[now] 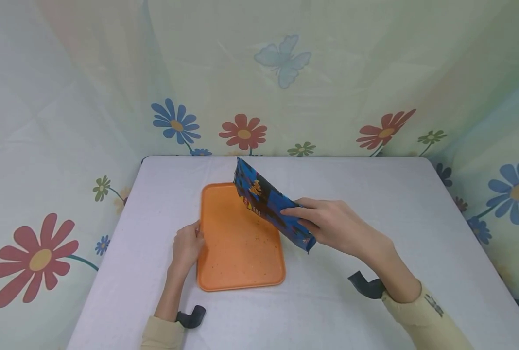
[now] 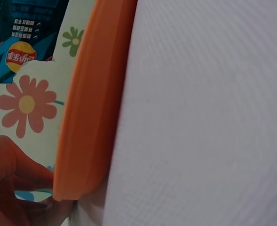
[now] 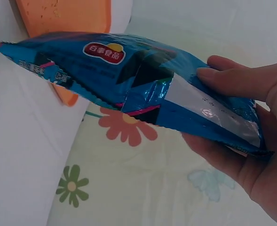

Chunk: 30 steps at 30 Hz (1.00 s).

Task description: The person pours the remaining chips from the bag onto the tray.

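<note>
A blue snack bag (image 1: 266, 201) is grasped near one end by the right grip (image 1: 336, 226) and held aslant over the right side of an orange tray (image 1: 231, 257), whose left rim is pinched by the left grip (image 1: 188, 245). Should the bag be swung past the rim, any loose contents could be spilled onto the counter (image 1: 351, 180); if pinched too lightly, its slick film could be lost.

One left grip (image 1: 187, 245) and one right grip (image 1: 331, 223) are showing, making two. One blue packet (image 1: 268, 199) is sitting inside the right grip; one orange tray (image 1: 237, 257) is touching the left. Two black straps (image 1: 191, 318) and two beige sleeves (image 1: 419, 311) are showing behind the grips, one white surface (image 1: 351, 180) beneath.
</note>
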### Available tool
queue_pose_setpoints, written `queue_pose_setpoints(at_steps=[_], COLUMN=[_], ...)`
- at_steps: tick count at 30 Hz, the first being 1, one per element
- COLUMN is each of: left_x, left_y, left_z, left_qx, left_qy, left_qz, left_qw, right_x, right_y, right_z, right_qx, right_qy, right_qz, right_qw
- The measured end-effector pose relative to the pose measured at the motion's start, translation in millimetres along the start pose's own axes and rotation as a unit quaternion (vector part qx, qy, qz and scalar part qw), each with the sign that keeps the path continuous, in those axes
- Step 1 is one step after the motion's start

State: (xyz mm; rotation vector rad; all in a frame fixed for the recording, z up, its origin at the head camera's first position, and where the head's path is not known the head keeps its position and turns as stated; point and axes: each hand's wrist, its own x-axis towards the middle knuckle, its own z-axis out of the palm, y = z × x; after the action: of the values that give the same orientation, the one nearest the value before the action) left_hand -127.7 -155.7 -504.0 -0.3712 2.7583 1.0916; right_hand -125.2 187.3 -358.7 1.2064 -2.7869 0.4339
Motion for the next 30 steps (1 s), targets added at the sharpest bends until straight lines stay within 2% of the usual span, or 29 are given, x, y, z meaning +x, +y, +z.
queue_pose_setpoints(at_steps=[12,23,30], left_x=[-1.0,-3.0,-3.7], left_y=[-3.8,-2.7,-2.6], left_z=[2.6,4.2,3.4], left_qx=[-0.006,-0.002,-0.001], left_qy=[-0.001,0.017,0.014], left_qz=[0.000,0.021,0.028], left_qw=[1.0000,0.9996,0.9995], right_x=[6,9,8], right_y=[-8,-11,-9], right_z=[3,0,-2], right_qx=[-0.016,-0.025,-0.023], right_qy=[-0.046,-0.029,-0.023], right_qz=[-0.014,-0.024,-0.041], right_qw=[0.999,0.999,0.999])
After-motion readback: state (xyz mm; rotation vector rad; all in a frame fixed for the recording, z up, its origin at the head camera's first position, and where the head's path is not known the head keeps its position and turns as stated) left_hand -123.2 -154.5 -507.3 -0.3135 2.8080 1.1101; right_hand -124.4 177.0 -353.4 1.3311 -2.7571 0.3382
